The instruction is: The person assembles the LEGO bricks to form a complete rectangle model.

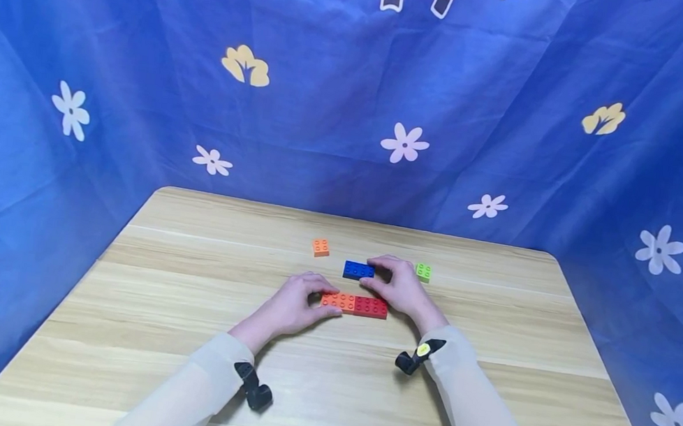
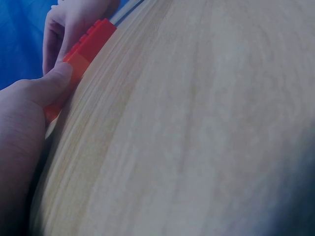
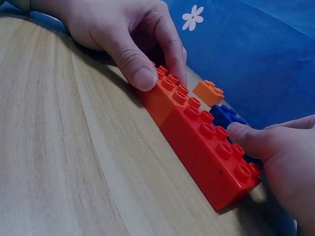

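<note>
Orange brick (image 1: pixel 340 303) | between pinching left fingers (image 1: pixel 318 284) | blue brick (image 1: pixel 356 271) | between right fingers (image 1: pixel 383 261) (likewise pinching)

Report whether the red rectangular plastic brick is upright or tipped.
Upright: the red brick has its studs facing up in the head and right-wrist views.

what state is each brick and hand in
Left hand: grips the longer orange brick
Right hand: holds one end of the blue brick
Longer orange brick: studs up, end against the red brick
Red brick: studs up, not gripped
Blue brick: studs up
Smaller orange brick: studs up, apart from the others
Green brick: studs up, near the right hand
</note>
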The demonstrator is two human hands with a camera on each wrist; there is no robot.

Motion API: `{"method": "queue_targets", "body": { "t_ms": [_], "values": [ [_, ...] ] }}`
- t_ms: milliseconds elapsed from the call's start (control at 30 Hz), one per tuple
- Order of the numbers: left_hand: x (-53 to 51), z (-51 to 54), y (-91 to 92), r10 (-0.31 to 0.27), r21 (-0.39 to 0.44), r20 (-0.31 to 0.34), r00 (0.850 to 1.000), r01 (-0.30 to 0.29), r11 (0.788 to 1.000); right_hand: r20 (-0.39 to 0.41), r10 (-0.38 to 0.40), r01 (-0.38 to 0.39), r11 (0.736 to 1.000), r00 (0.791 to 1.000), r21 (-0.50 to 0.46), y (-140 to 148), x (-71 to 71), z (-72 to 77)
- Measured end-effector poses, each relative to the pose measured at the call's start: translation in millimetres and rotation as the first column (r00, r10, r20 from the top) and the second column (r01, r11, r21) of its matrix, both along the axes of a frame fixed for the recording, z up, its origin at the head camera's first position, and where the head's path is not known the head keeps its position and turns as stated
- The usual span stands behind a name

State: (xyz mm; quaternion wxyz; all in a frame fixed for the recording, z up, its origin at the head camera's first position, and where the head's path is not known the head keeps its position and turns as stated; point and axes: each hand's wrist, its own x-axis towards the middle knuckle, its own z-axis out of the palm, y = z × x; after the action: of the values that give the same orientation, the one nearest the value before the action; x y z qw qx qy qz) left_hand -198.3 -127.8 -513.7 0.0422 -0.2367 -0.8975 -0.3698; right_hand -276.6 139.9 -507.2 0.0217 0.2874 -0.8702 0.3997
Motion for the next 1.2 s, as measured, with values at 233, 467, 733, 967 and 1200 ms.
{"method": "queue_targets", "body": {
  "t_ms": [233,467,733,967,1200],
  "values": [
    [-0.4,-0.2,0.3,-0.002,0.001,-0.014,1.0,0.002,1.0,0.014,-0.015,0.014,1.0,1.0,0.026,-3.1,-1.0,-0.5],
    [-0.3,-1.1,0.5,0.002,-0.001,-0.014,1.0,-0.002,1.0,0.017,-0.026,0.025,0.999,1.0,0.037,-4.3,-0.2,1.0],
    [-0.6,-1.8,0.8,-0.001,0.009,-0.014,1.0,0.001,1.0,0.025,-0.033,0.031,0.998,0.999,0.046,-4.7,0.2,1.4],
    [-1.8,-3.5,0.8,-0.003,0.002,-0.019,1.0,0.003,1.0,0.03,-0.033,0.032,0.999,0.999,0.033,-3.8,-0.2,1.2],
    [-1.1,-1.8,0.5,0.006,-0.001,-0.005,1.0,-0.006,1.0,0.024,-0.037,0.037,0.999,0.999,0.031,-2.7,0.9,3.0]
  ]
}}
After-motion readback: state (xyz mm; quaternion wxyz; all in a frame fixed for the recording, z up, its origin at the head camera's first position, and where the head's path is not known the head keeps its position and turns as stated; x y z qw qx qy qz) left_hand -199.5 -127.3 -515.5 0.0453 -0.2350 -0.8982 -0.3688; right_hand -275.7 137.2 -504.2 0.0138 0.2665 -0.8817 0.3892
